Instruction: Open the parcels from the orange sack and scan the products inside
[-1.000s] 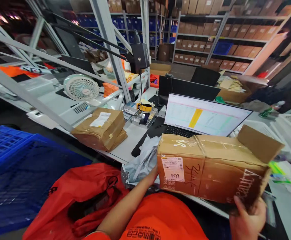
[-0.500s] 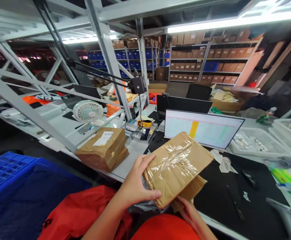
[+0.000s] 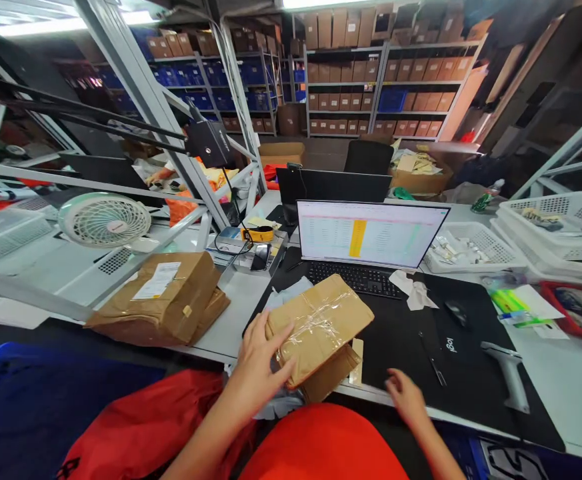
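Left hand: spread over the near left end of the carton, thumb apart from the fingers, keeping hold of it; (image 3: 258,363) marks the hand.
Right hand (image 3: 408,397): near the desk's front edge, well right of the left hand; loosely curled, nothing seen in it, how far open I cannot tell.
Carton (image 3: 325,320): under the left hand and to its right, tilted, close to the front edge of the desk (image 3: 243,303).
Slip risk: with one hand on one end, the carton could swing or slide toward the lap, its weight being mostly off to that hand's right.
Flap risk: the loose flap (image 3: 331,377), right of the left thumb, could snag on the pale strip (image 3: 357,363) beside it or bend if pressed.
Carton surface: matte brown cardboard, a flattish box shape, glossy wrinkled clear tape across the top.
Plastic bag (image 3: 278,403): thin, grey, creased, below the left hand; probably a slick footing.
Mat (image 3: 385,347): smooth, black, flat, between the hands and beyond.
Scanner (image 3: 508,373): hard grey body, angled handle, right of the right hand.
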The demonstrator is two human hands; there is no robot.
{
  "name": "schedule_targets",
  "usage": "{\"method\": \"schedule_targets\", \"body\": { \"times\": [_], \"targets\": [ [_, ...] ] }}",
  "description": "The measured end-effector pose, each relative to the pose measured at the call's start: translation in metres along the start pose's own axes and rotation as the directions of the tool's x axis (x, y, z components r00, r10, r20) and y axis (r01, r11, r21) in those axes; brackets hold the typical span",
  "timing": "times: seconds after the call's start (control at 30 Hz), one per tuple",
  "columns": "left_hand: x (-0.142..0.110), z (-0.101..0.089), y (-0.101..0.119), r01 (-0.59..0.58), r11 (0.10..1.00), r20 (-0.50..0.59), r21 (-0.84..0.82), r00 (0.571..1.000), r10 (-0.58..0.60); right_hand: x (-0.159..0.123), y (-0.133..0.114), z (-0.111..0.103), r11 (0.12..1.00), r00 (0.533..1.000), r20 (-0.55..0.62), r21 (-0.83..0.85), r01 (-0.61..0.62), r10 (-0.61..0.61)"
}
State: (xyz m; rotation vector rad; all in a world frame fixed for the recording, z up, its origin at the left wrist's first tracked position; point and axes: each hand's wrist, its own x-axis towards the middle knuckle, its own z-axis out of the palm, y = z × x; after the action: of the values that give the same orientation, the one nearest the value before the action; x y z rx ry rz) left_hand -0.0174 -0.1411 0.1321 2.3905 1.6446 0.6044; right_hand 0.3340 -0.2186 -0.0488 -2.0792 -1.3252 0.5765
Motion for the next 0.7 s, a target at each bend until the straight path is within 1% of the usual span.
{"method": "schedule_targets", "body": {
  "times": [0.07, 0.13, 0.2, 0.27, 0.37, 0.47, 0.6, 0.7],
  "targets": [
    [-0.009, 0.014, 0.021, -0.023, 0.991, -0.093, 0.133, 0.995, 0.036, 0.009, 0.035, -0.018, 0.995, 0.996, -0.061, -0.075, -0.074, 0.069],
    [-0.010, 0.031, 0.046, -0.040, 0.976, -0.151, 0.213, 0.986, 0.073, 0.020, 0.065, -0.029, 0.981, 0.989, -0.100, -0.153, -0.123, 0.108],
    [-0.006, 0.047, 0.064, -0.037, 0.964, -0.192, 0.263, 0.977, 0.090, 0.034, 0.088, -0.032, 0.961, 0.986, -0.108, -0.235, -0.146, 0.124],
    [-0.002, 0.055, 0.071, -0.005, 0.949, -0.214, 0.316, 0.974, 0.076, 0.046, 0.104, -0.028, 0.941, 0.988, -0.098, -0.307, -0.145, 0.120],
    [0.000, 0.056, 0.062, 0.016, 0.921, -0.186, 0.388, 0.981, 0.061, 0.060, 0.122, -0.020, 0.919, 0.990, -0.088, -0.370, -0.138, 0.113],
    [-0.003, 0.051, 0.043, -0.020, 0.911, -0.132, 0.413, 0.988, 0.081, 0.069, 0.138, -0.019, 0.913, 0.988, -0.080, -0.380, -0.150, 0.129],
    [-0.001, 0.041, 0.015, -0.099, 0.922, -0.065, 0.374, 0.989, 0.133, 0.083, 0.154, -0.030, 0.929, 0.990, -0.018, -0.346, -0.136, 0.138],
    [0.006, 0.026, -0.014, -0.179, 0.915, 0.013, 0.360, 0.982, 0.187, 0.090, 0.155, -0.040, 0.941, 0.988, 0.004, -0.305, -0.146, 0.154]
  ]
}}
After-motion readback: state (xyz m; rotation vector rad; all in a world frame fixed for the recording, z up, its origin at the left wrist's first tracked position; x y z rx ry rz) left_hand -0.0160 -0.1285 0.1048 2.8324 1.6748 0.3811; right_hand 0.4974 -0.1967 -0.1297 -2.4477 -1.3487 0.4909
